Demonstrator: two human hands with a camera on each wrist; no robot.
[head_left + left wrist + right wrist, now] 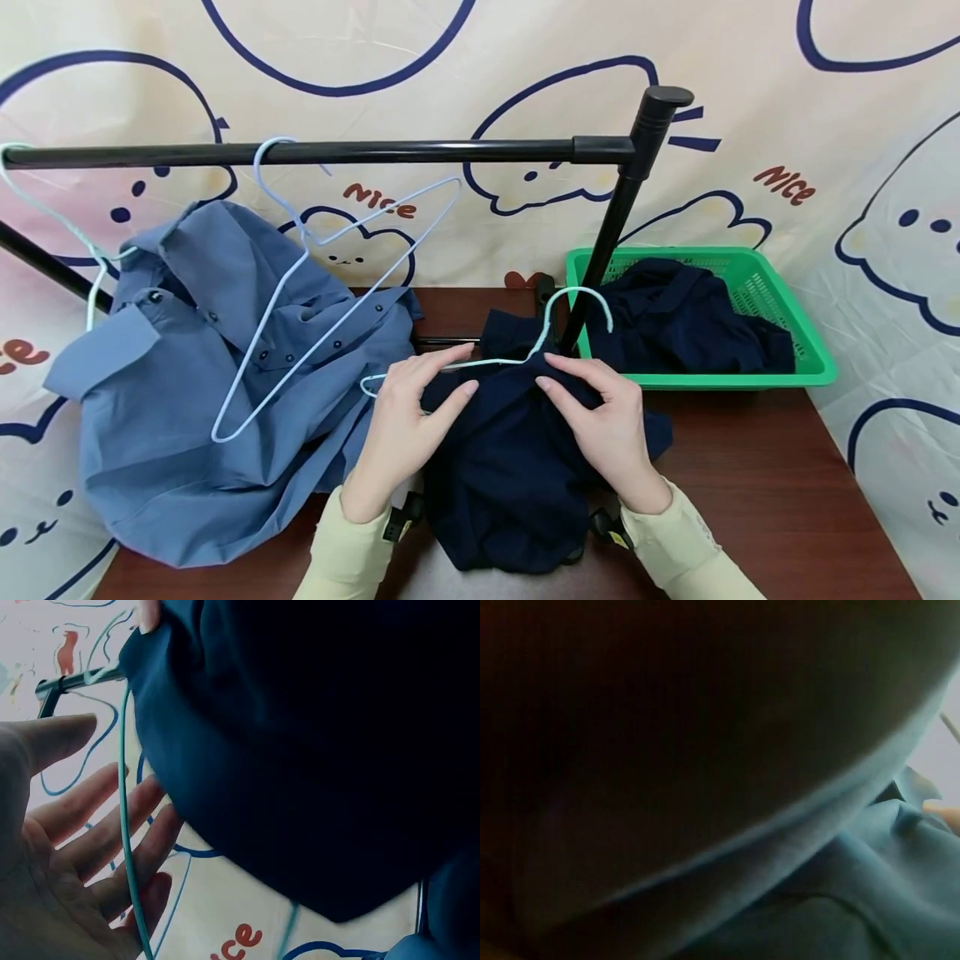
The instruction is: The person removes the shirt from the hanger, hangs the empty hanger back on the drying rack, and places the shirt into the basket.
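Note:
A dark navy garment (517, 475) hangs in front of me, with a mint-green wire hanger (577, 289) at its top. Its hook rises above the cloth, and one end of the hanger shows past the left fingers. My left hand (408, 417) lies over that end, thumb stretched toward the cloth. Seen from the left wrist, the left hand (82, 862) has its fingers extended and apart, the hanger wire crossing them. My right hand (611, 417) pinches the garment between thumb and fingers just below the hook. Dark cloth fills most of the right wrist view.
Behind runs a black rod (420, 152) on a post. A blue button shirt (187, 475) hangs at left, a pale blue hanger (257, 171) in front of it. A green basket (750, 382) holds navy cloth (675, 317) on the brown table (787, 475).

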